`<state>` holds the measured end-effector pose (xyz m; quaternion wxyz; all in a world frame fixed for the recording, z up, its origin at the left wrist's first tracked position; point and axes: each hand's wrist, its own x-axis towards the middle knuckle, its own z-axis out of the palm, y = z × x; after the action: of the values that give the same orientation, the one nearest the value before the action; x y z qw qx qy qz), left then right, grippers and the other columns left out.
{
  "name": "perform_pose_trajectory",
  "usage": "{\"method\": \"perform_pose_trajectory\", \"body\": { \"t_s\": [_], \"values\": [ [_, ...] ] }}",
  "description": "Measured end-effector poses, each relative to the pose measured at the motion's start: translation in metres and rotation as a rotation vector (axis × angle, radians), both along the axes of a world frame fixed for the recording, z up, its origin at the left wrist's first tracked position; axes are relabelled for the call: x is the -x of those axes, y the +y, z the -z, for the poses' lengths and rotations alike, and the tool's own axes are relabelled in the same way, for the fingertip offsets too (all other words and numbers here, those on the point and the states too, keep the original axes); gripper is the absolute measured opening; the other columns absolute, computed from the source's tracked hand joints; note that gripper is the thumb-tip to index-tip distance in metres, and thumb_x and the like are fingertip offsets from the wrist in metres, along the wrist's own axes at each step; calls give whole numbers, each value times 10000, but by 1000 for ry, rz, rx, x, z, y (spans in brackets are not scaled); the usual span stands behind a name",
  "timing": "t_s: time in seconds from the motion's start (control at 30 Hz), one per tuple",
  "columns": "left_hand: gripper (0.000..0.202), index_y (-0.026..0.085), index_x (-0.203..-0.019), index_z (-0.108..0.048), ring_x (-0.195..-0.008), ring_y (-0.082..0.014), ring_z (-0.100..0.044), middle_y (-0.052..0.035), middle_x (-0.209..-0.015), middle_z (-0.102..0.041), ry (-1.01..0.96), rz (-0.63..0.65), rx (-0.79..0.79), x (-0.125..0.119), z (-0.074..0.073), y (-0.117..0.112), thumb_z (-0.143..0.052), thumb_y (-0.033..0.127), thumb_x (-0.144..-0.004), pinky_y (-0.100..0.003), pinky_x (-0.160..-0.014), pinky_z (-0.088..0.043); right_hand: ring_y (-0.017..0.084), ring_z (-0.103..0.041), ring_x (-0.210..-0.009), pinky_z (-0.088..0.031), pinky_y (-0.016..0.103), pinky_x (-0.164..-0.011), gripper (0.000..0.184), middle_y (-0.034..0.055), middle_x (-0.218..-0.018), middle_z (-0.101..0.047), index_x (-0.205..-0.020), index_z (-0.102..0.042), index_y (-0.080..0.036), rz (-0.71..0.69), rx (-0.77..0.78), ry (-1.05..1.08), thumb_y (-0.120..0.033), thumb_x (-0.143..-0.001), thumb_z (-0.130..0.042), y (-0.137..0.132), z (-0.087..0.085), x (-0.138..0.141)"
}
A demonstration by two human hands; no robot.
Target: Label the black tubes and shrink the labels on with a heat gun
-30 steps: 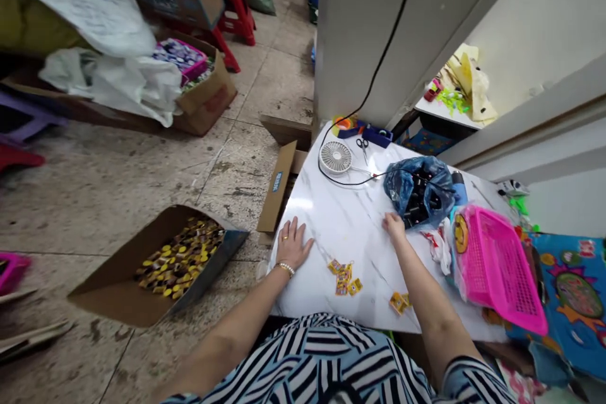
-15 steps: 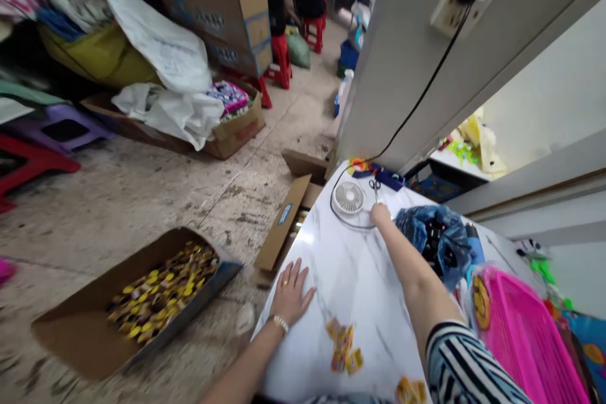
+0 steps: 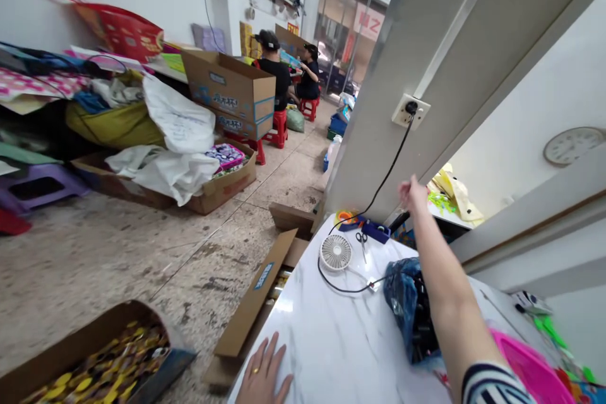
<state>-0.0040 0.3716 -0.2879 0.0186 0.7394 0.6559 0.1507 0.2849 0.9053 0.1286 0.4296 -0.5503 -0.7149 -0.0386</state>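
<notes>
My left hand (image 3: 264, 371), a ring on one finger, lies flat with spread fingers on the white marbled table (image 3: 326, 341) near its left edge. My right hand (image 3: 413, 194) reaches out above the table's far end, in front of the grey pillar and below the wall socket (image 3: 411, 112). Its slightly blurred fingers look parted, with nothing visible in them. A black cable (image 3: 396, 158) hangs from the plug in that socket to the table. It curves around a small white fan (image 3: 336, 252). Scissors (image 3: 362, 245) lie beside the fan. A blue plastic bag (image 3: 400, 303) of dark items stands under my right forearm.
A pink basket (image 3: 530, 366) is at the right. On the floor to the left are a carton of yellow-and-brown pieces (image 3: 89, 385) and an open flattened carton (image 3: 255, 293). Bags and boxes line the left wall. Two people (image 3: 279, 85) sit on red stools farther back.
My right hand has left the spot beside the fan and risen toward the wall socket. The view has tilted upward. My left hand stays flat on the table.
</notes>
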Motion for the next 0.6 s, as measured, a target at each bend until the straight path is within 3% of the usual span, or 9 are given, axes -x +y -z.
{"method": "perform_pose_trajectory", "body": {
  "t_s": [0.13,0.2,0.27,0.33,0.37,0.43,0.5,0.53,0.6],
  "values": [
    [560,280,-1414,-760,-1538,-399,-459,-109,-1697,-441,-70,-7,86,-2,-13,0,-650,494,-908,-564,-1198,-416,67,-743,-728,-507,207,-690,957,134,-708,-728,-686,-653,-65,-221,247,70,-521,-1089,85,84,-107,29],
    [547,236,-1417,-752,-1554,-399,-433,-118,-1709,-423,-119,-19,149,-4,-23,1,-634,470,-937,-558,-1209,-403,31,-707,-668,-448,219,-663,846,60,-543,-610,-486,-424,-128,-333,470,188,-511,-1051,76,111,-140,51],
    [572,184,-1449,-720,-1580,-412,-381,-137,-1731,-382,-176,-37,212,-6,-30,2,-629,456,-954,-562,-1230,-373,-1,-642,-577,-380,252,-600,632,-6,-382,-350,-443,-113,-219,-383,685,281,-482,-962,135,125,-157,72],
    [588,155,-1461,-702,-1595,-430,-337,-148,-1751,-338,-212,-32,261,-7,-34,2,-621,466,-969,-583,-1250,-334,-3,-642,-574,-334,262,-562,510,-28,-355,-198,-498,-1,-232,-393,776,319,-516,-907,114,121,-159,87],
    [591,141,-1464,-695,-1602,-435,-319,-154,-1756,-324,-226,-30,280,-7,-35,2,-612,466,-978,-589,-1258,-318,13,-677,-613,-316,259,-547,496,-20,-353,-204,-517,27,-228,-393,796,325,-549,-891,89,109,-154,91],
    [598,113,-1471,-680,-1609,-442,-293,-173,-1760,-307,-255,-22,310,-7,-37,1,-599,465,-994,-596,-1266,-296,99,-748,-732,-277,286,-514,536,46,-374,-359,-524,61,-202,-393,792,312,-635,-841,85,64,-136,94],
    [616,94,-1488,-658,-1617,-446,-269,-189,-1763,-291,-291,-25,331,-8,-37,0,-599,465,-999,-602,-1273,-278,185,-753,-783,-245,327,-496,642,101,-514,-577,-478,24,-153,-390,700,282,-699,-800,129,-4,-110,92],
    [624,93,-1500,-645,-1623,-445,-254,-190,-1766,-283,-310,-33,334,-8,-37,-1,-598,465,-1002,-607,-1279,-264,163,-757,-780,-269,315,-509,730,78,-597,-639,-447,-85,-132,-386,636,286,-720,-828,119,-43,-94,90],
    [626,104,-1513,-632,-1632,-444,-232,-185,-1769,-278,-341,-43,329,-8,-37,-1,-601,464,-1002,-619,-1285,-241,65,-753,-758,-398,228,-579,775,19,-718,-685,-558,-461,-138,-392,565,359,-719,-997,-193,-120,-58,84]
  ]
}}
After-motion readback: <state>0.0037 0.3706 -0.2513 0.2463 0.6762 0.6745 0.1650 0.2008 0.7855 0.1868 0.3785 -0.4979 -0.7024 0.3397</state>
